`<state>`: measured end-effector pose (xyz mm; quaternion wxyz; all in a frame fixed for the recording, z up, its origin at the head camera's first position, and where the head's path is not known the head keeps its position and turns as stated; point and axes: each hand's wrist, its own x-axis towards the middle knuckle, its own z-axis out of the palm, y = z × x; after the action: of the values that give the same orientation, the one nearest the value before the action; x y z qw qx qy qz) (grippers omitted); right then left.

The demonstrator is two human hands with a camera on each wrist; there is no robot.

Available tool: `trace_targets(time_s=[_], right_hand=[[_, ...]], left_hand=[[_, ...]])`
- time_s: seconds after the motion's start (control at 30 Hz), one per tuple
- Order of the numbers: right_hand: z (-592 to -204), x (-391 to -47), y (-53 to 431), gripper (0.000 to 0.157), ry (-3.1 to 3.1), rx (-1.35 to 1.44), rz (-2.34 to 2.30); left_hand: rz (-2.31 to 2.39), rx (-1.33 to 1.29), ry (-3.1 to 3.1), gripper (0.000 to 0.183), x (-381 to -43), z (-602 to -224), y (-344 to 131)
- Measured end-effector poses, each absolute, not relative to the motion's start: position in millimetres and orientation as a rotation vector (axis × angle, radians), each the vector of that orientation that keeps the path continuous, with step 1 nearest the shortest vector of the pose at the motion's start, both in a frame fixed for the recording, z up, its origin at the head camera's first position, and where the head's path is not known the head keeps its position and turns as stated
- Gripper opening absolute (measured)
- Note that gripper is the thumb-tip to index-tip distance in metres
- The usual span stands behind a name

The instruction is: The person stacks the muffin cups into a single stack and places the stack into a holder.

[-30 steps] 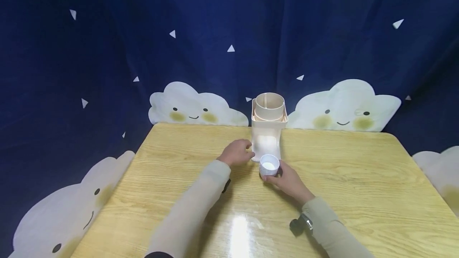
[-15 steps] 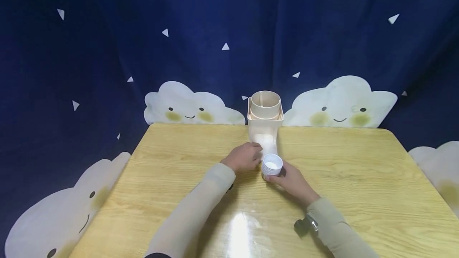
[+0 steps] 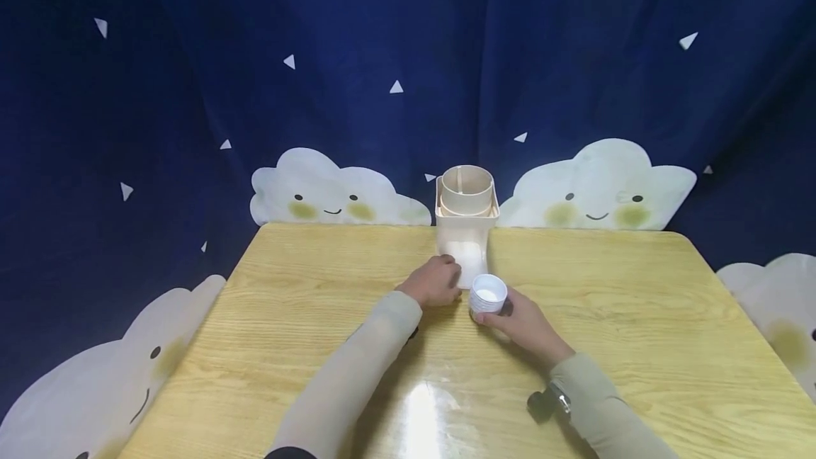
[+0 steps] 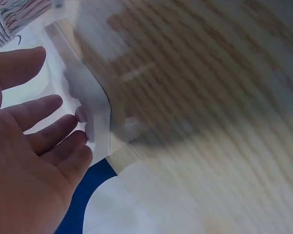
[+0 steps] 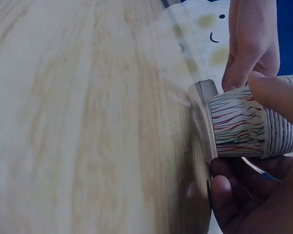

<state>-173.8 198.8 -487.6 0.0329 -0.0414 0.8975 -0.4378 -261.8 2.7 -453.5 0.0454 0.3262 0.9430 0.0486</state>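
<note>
A stack of white paper cups (image 3: 487,299) is held by my right hand (image 3: 526,326), thumb on the near side. The right wrist view shows coloured wavy lines on the lowest cup (image 5: 237,124) and several stacked rims above it. Just behind stands a cream plastic holder (image 3: 465,222) with a round open tube on top and a flat foot. My left hand (image 3: 436,282) is at the left of that foot, back of the hand up. In the left wrist view its fingers (image 4: 51,134) are loosely bent beside the foot's edge; whether they touch it, I cannot tell.
Both hands work over a light wood-grain table (image 3: 637,317). Its far edge lies just behind the holder, against a dark blue curtain (image 3: 357,41) with white triangles and smiling clouds (image 3: 605,186).
My left hand has moved right, to the front-left of the holder's foot. The right hand has shifted the cup stack slightly right of the holder. The head view has turned a little.
</note>
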Motion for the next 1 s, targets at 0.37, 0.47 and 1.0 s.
trace_targets(time_s=[0.37,0.47,1.0], right_hand=[[-491,-175,201,0.08,2.763,-0.118,-1.34],[-492,-176,202,0.081,2.76,-0.117,-1.345],[-487,-181,211,0.082,2.764,-0.098,-1.323]], left_hand=[[0.103,0.963,2.811,0.022,-265,-457,5],[0.11,0.96,2.809,0.02,-265,-456,6],[0.094,0.946,2.85,0.015,-266,-459,14]])
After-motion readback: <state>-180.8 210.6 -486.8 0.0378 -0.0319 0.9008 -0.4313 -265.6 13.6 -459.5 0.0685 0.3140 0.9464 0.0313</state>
